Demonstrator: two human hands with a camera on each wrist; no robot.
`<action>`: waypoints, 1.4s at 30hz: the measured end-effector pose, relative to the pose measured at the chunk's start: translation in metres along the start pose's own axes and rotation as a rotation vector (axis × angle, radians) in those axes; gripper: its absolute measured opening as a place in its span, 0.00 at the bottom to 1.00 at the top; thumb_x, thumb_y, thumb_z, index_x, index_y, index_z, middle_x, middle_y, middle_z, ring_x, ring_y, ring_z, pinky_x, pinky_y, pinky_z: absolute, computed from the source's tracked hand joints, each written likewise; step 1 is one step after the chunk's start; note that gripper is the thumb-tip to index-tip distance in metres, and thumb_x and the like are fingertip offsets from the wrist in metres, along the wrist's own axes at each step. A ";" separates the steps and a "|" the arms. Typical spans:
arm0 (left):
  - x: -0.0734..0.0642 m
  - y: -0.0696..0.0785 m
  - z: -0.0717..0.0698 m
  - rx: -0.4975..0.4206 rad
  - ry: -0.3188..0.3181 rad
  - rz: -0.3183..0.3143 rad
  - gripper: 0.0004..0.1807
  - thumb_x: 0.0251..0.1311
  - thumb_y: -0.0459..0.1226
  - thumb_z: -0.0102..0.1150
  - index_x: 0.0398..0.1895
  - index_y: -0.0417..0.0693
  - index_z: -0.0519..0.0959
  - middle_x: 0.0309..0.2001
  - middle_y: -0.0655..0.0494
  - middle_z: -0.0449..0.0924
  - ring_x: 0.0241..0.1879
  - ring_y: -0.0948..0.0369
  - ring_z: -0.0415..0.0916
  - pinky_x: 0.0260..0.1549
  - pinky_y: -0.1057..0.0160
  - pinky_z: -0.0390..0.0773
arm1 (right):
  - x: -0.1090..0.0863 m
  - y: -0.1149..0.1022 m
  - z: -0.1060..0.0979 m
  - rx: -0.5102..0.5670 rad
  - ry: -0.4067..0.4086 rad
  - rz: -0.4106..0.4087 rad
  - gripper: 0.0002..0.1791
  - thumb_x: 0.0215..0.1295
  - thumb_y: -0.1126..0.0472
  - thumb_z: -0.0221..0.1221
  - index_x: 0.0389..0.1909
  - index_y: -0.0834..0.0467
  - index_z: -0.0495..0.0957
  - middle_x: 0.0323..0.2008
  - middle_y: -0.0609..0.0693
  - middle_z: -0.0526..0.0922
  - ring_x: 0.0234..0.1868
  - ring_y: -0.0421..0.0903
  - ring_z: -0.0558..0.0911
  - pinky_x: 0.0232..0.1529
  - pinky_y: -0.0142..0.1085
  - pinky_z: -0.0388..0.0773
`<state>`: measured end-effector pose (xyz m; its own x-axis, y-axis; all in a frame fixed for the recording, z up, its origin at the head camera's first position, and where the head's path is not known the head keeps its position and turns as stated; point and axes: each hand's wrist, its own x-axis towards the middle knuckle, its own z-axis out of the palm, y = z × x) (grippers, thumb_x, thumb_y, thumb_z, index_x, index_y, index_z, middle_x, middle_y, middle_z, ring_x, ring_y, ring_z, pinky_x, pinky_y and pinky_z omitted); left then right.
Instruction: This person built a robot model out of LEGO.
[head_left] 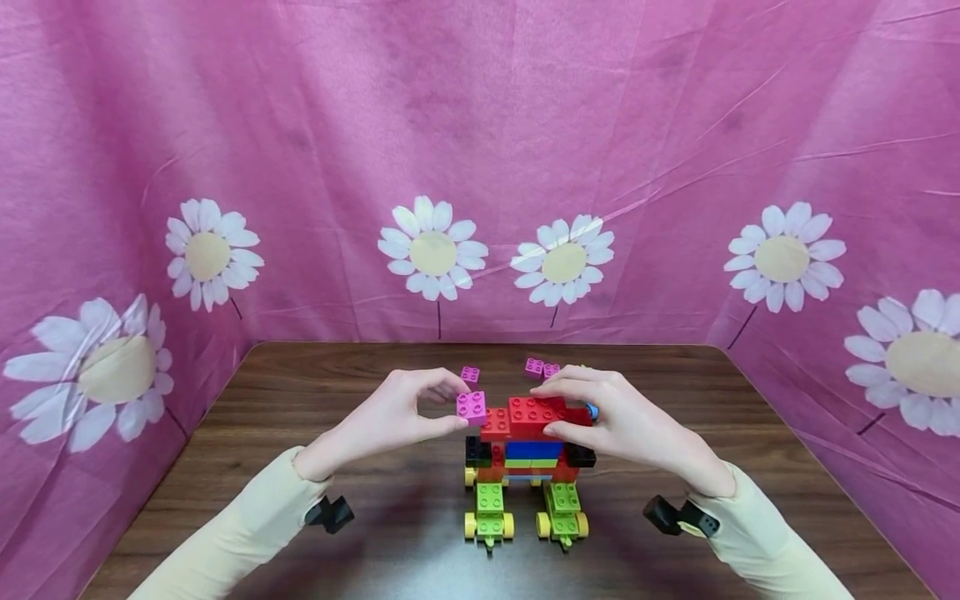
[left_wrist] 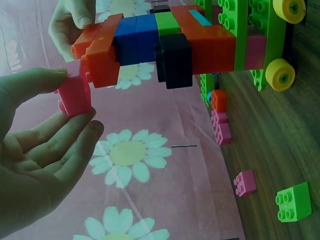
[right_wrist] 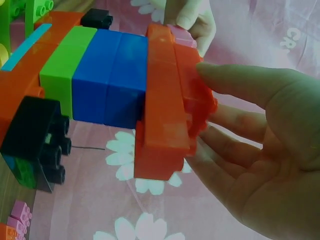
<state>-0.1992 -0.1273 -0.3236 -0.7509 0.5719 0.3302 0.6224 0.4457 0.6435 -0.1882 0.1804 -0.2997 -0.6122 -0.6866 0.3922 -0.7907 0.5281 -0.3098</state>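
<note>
A pink toy brick [head_left: 472, 407] is pinched between the thumb and fingers of my left hand [head_left: 408, 408]. It is beside the left end of the red bricks [head_left: 495, 423] that top a built figure. My right hand [head_left: 600, 410] grips the upper red brick [right_wrist: 192, 75] of that figure, thumb on one side and fingers on the other. Below the red top come blue bricks [left_wrist: 136, 41], a lime layer [right_wrist: 67, 70] and black side bricks [left_wrist: 175, 61]. The figure stands on green wheeled bases [head_left: 490, 512] with yellow wheels.
Behind the figure, loose pink bricks [head_left: 534, 367] lie on the brown wooden table [head_left: 300, 375]. A loose green brick [left_wrist: 294, 202] and another pink brick [left_wrist: 245, 183] show in the left wrist view. Pink cloth [head_left: 480, 125] with printed daisies surrounds the table.
</note>
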 end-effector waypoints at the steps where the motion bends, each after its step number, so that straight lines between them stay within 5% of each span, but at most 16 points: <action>1: 0.000 0.000 0.001 -0.005 -0.001 0.001 0.16 0.57 0.43 0.71 0.47 0.53 0.82 0.42 0.61 0.87 0.42 0.66 0.82 0.48 0.60 0.83 | 0.001 0.000 0.001 -0.001 0.001 -0.005 0.21 0.58 0.56 0.70 0.54 0.52 0.82 0.48 0.43 0.84 0.44 0.36 0.81 0.41 0.33 0.83; 19: 0.000 0.006 0.005 0.028 -0.027 -0.003 0.16 0.56 0.44 0.71 0.46 0.54 0.81 0.42 0.61 0.87 0.41 0.67 0.83 0.45 0.67 0.82 | 0.009 -0.003 0.011 -0.046 0.011 -0.021 0.21 0.58 0.56 0.70 0.54 0.51 0.82 0.47 0.42 0.86 0.43 0.35 0.83 0.44 0.35 0.80; 31: 0.000 0.007 0.005 -0.037 -0.048 0.020 0.15 0.55 0.40 0.72 0.44 0.49 0.81 0.39 0.56 0.88 0.39 0.62 0.86 0.44 0.66 0.84 | 0.013 -0.005 0.015 -0.020 -0.123 0.039 0.25 0.58 0.54 0.71 0.56 0.56 0.80 0.47 0.48 0.87 0.40 0.39 0.81 0.37 0.28 0.79; 42: -0.001 0.015 0.008 0.134 0.022 0.117 0.14 0.52 0.36 0.72 0.42 0.47 0.83 0.37 0.56 0.89 0.35 0.66 0.85 0.39 0.71 0.83 | 0.014 -0.006 0.018 -0.034 -0.106 0.032 0.24 0.56 0.59 0.72 0.54 0.59 0.81 0.45 0.50 0.88 0.36 0.37 0.80 0.34 0.26 0.78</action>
<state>-0.1874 -0.1154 -0.3195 -0.6754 0.6106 0.4136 0.7285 0.4653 0.5027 -0.1923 0.1587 -0.3076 -0.6347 -0.7172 0.2878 -0.7714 0.5659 -0.2909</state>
